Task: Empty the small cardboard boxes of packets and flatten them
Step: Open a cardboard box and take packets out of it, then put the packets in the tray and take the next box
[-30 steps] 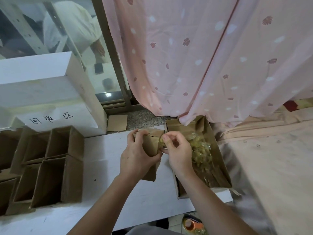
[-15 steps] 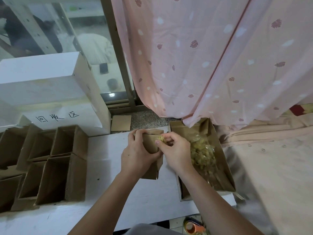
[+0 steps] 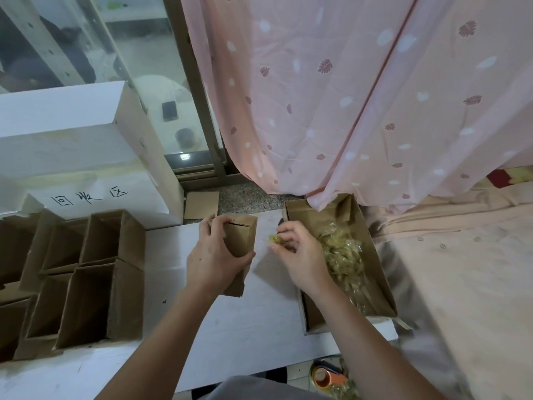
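Both hands have parted since a moment ago: my left hand (image 3: pixel 215 258) still grips the small brown cardboard box (image 3: pixel 239 243) upright on the white tabletop (image 3: pixel 230 327), while my right hand (image 3: pixel 300 255) has drawn away, pinching a clear yellowish packet (image 3: pixel 274 239) beside the large open brown carton (image 3: pixel 372 255) of loose packets (image 3: pixel 343 252).

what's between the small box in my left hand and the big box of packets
In the head view, only the right hand, pinching a packet over bare white tabletop.
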A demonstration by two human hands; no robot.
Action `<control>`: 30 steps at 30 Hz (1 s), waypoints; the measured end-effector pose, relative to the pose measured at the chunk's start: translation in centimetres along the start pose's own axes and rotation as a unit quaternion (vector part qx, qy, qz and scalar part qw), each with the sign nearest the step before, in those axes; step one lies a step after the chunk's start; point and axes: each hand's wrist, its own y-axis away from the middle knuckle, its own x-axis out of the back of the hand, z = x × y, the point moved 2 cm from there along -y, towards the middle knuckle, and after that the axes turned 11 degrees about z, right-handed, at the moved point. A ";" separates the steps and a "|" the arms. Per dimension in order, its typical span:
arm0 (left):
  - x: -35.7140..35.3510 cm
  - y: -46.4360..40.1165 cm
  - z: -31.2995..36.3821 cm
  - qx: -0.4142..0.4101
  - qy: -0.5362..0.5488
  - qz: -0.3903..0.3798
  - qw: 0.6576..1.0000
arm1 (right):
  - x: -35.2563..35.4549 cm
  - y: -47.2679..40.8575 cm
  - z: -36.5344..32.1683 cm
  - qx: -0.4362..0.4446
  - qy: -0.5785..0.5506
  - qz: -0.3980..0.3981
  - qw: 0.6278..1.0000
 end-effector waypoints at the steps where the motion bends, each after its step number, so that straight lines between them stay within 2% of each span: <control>1: -0.1 0.1 0.1 -0.003 -0.001 -0.004 1.000 | 0.7 -0.4 1.2 0.007 0.031 0.022 0.999; 3: -0.6 0.5 0.5 -0.015 -0.006 -0.010 1.000 | 2.2 -1.2 3.7 -0.007 0.105 0.067 0.992; 7: -1.7 1.3 1.0 -0.027 -0.013 -0.037 0.999 | 4.6 -2.1 8.8 -0.107 0.221 0.102 0.964; 11: -2.4 2.0 1.6 -0.039 -0.019 -0.048 0.998 | 5.4 -2.5 12.7 -0.171 0.252 0.085 0.949; 18: -2.5 2.5 1.4 -0.043 -0.017 -0.055 0.997 | 4.8 -2.1 14.7 -0.200 0.260 0.060 0.943; 23: -2.4 2.5 0.8 -0.036 -0.010 -0.052 0.998 | 4.3 -1.6 14.3 -0.185 0.235 0.050 0.953; 27: -2.1 2.5 0.6 -0.027 0.009 -0.052 0.998 | 3.9 -1.4 11.2 -0.119 0.222 0.073 0.965; 30: -1.6 2.5 0.6 -0.022 0.033 -0.043 0.998 | 2.6 -1.1 6.3 -0.064 0.206 0.022 0.976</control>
